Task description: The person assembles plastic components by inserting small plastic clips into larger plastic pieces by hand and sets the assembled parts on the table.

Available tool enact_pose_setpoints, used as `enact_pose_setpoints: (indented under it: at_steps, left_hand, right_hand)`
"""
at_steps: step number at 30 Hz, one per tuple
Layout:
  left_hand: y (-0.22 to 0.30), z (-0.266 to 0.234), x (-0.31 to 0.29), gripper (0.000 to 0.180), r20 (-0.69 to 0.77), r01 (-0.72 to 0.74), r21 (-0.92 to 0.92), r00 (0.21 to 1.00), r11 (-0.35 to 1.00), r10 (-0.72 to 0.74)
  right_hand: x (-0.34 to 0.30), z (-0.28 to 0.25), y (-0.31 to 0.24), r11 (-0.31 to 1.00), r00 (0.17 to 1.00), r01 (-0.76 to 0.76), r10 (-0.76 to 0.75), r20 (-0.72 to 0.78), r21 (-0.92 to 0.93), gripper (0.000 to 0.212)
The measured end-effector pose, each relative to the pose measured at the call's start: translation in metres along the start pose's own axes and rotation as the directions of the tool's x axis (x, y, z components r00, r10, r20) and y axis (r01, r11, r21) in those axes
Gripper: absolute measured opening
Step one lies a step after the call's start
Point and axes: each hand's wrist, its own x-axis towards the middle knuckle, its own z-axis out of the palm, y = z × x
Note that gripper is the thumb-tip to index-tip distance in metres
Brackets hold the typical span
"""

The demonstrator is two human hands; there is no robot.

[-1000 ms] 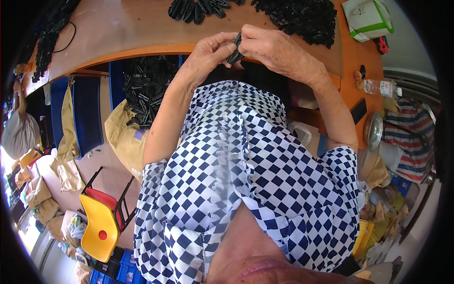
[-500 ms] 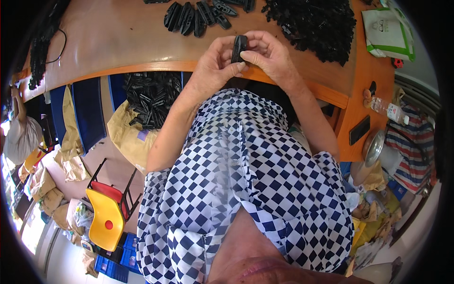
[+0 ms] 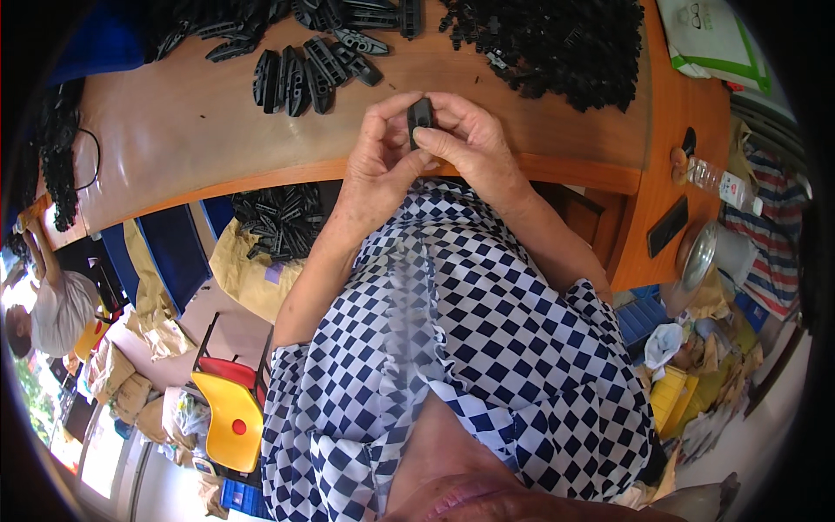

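At the table's near edge, both hands pinch an elongated black plastic part (image 3: 420, 120). My left hand (image 3: 376, 161) holds it from the left side, fingers curled behind it. From the right, my right hand (image 3: 474, 143) presses its thumb on the part's lower end, with its fingers bent round the back. Beyond the hands lie several similar long black parts (image 3: 294, 80) in a row, with more behind them. A heap of small black pieces (image 3: 565, 52) spreads over the table to the right. What the fingertips cover on the part is hidden.
Below the table's edge (image 3: 261, 187), at left, a brown paper bag (image 3: 248, 270) stands beside a pile of black parts (image 3: 280, 213). On the right are a phone (image 3: 668, 228), a plastic bottle (image 3: 722, 184) and a metal bowl (image 3: 698, 254). A yellow chair (image 3: 230, 426) stands behind, left; another person (image 3: 65, 313) sits far left.
The view has shifted, so more of the table's far side shows. Both hands still hold the black part, which now appears slightly lower and further left.
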Motion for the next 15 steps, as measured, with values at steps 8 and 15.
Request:
enact_pose_setpoints:
  at_steps: [8,15]
  left_hand:
    - [0.012,-0.011,-0.002,0.046,-0.137,-0.047,-0.005,0.989,0.999,0.045]
    - [0.044,-0.033,0.043,0.008,-0.173,-0.006,0.531,0.978,0.847,0.116]
  right_hand:
    - [0.000,0.011,-0.051,0.166,0.516,0.765,-0.735,0.439,-0.622,0.031]
    - [-0.044,0.092,-0.094,0.402,0.411,0.912,-0.882,0.233,-0.084,0.011]
